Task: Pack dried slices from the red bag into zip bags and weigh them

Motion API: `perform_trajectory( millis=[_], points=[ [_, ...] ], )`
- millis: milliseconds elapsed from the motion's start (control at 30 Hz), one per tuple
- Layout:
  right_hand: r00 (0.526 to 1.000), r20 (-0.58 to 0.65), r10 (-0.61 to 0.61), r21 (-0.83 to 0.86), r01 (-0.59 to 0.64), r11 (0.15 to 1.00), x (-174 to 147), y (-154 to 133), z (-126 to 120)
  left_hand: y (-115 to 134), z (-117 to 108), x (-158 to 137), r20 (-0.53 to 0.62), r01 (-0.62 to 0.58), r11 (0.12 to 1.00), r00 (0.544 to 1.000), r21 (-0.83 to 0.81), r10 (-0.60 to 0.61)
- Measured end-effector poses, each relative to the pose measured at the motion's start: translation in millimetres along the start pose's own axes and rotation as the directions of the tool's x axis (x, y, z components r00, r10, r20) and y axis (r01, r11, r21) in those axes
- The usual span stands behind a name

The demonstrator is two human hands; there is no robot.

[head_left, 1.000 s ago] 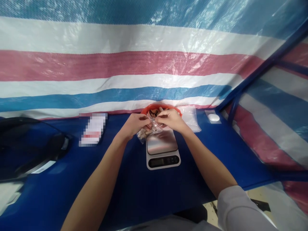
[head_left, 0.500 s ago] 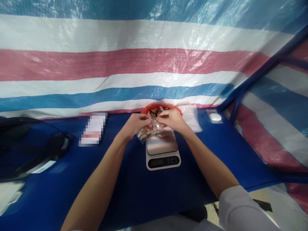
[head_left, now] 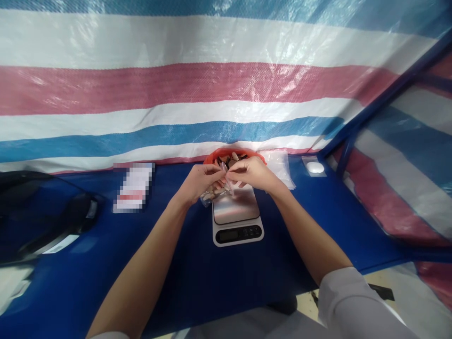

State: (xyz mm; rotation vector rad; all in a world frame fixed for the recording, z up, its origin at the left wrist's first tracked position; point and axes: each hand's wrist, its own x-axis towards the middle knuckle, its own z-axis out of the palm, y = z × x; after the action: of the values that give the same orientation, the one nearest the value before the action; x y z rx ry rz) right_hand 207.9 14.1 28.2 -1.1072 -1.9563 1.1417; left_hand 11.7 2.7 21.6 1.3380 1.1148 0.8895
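Two bare hands meet at the centre, thumbs and fingertips pinched together close to each other. The left hand (head_left: 204, 181) is clamped on the upper part of a clear plastic bag (head_left: 207, 197), and the right hand (head_left: 254, 175) grips the edge of it just beside. The bag hangs from the fingers toward seven o'clock, with pale, lumpy pieces showing through its film. Whether it touches the scale below, I cannot tell from this angle.

At six o'clock from the fingertips sits the kitchen scale (head_left: 236, 209), a metal plate on a white body, its dark display strip and buttons on the near side. Just beyond the hands, at twelve, a red-orange basket (head_left: 235, 151) holds dark and pale pieces (head_left: 236, 159), partly hidden by the knuckles. A stack of clear bags (head_left: 280, 169) lies flat at three, near the right wrist; farther out the same way is a white oval object (head_left: 314, 167) on a clear packet.

Toward nine lies a pixelated printed item (head_left: 132, 187), and past it, at eight, a black curved object (head_left: 76, 223). All rest on a blue tabletop (head_left: 197, 287). Behind, a striped sheet (head_left: 176, 87) spans from ten to two.
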Motion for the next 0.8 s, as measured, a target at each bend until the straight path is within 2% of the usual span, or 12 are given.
perform_trajectory(
  millis=[233,533,800],
  points=[
    [0.997,0.045,0.064,0.068,-0.067,0.995,0,0,-2,-1,0,-1,0.018,0.005,1.0,1.0,0.009,-0.005],
    [0.985,0.09,0.145,0.319,-0.166,0.933,3,8,-3,-2,-2,0,0.042,-0.023,0.997,0.999,0.067,0.02],
    [0.984,0.044,0.172,0.341,-0.177,0.923,3,7,1,2,-5,-2,0.043,-0.017,0.998,0.999,0.053,0.015]
  ],
)
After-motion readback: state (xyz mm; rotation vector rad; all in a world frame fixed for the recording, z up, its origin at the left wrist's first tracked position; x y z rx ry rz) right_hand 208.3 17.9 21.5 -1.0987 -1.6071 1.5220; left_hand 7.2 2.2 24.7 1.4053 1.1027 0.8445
